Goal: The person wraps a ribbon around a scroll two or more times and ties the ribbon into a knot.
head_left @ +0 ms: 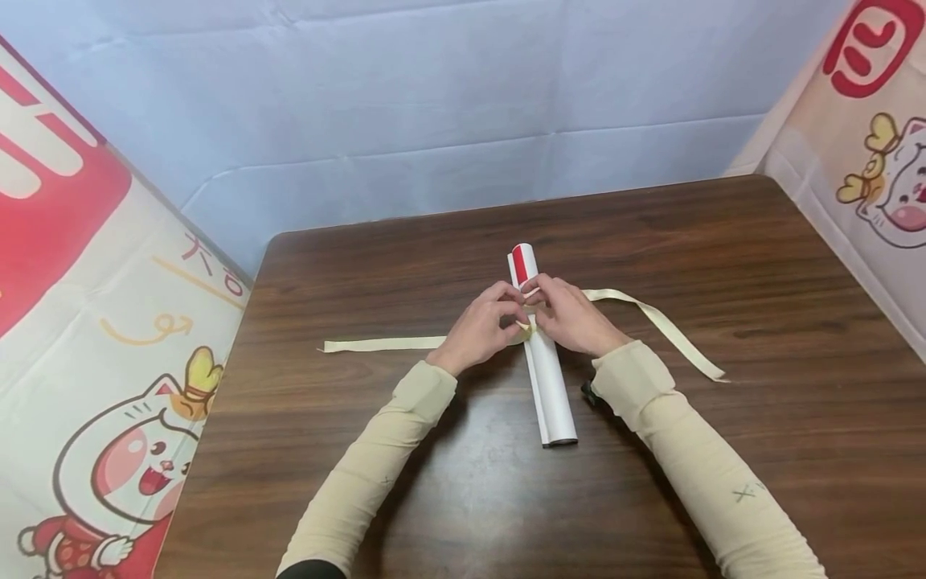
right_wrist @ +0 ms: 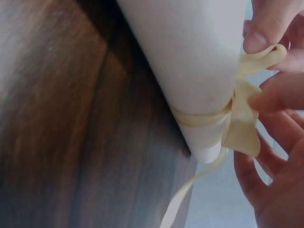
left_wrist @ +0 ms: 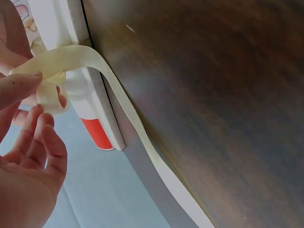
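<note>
A long white roll with a red patch near its far end lies on the table, pointing away from me. A pale yellow ribbon goes round it, and a ribbon loop stands up at the crossing. My left hand pinches the ribbon from the left side, just above the roll. From the right, my right hand pinches it as well, fingertips close to the left ones. The fingers partly hide the crossing. One ribbon tail stretches left; the other tail curves right across the tabletop.
The dark wooden table has rounded far corners. A pale blue sheet hangs behind it. Printed cartoon panels stand to the left and right.
</note>
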`<state>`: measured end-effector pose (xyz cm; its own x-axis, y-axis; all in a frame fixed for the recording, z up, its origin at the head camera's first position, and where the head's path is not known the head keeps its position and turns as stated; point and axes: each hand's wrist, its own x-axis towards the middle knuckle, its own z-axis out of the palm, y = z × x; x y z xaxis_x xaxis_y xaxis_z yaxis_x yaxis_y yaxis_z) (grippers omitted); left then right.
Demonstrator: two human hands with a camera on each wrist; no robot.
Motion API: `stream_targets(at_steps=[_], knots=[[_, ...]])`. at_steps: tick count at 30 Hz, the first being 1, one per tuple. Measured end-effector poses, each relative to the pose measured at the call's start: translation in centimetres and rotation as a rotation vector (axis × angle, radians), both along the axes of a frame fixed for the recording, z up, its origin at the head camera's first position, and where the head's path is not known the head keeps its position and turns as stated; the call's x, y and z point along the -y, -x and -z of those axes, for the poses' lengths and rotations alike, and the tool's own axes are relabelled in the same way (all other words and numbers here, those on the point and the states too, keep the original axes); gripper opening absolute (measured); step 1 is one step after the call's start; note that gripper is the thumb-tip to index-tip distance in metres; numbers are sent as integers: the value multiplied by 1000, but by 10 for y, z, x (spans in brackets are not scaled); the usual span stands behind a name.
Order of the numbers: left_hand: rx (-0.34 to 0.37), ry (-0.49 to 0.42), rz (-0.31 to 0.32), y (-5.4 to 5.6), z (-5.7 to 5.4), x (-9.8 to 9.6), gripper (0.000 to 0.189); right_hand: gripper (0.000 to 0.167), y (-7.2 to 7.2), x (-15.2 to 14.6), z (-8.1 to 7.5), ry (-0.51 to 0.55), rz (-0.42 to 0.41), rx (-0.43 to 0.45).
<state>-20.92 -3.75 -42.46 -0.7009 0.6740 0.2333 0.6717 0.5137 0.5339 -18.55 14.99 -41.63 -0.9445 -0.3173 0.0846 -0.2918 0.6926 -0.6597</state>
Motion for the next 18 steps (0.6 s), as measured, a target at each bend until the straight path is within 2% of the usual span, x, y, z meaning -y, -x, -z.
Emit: stream_targets(at_steps=[9,14,18], knots=[[6,36,40,4,0,-3,9,53,-6,-8,2,64,-99,72],[4,104,-5,4,-2,-5,12,54,-8,-10,3,56,-117,68],[-18,159,-52,3,-3,-8,11,49,-10,-11,2,22,-118,29]])
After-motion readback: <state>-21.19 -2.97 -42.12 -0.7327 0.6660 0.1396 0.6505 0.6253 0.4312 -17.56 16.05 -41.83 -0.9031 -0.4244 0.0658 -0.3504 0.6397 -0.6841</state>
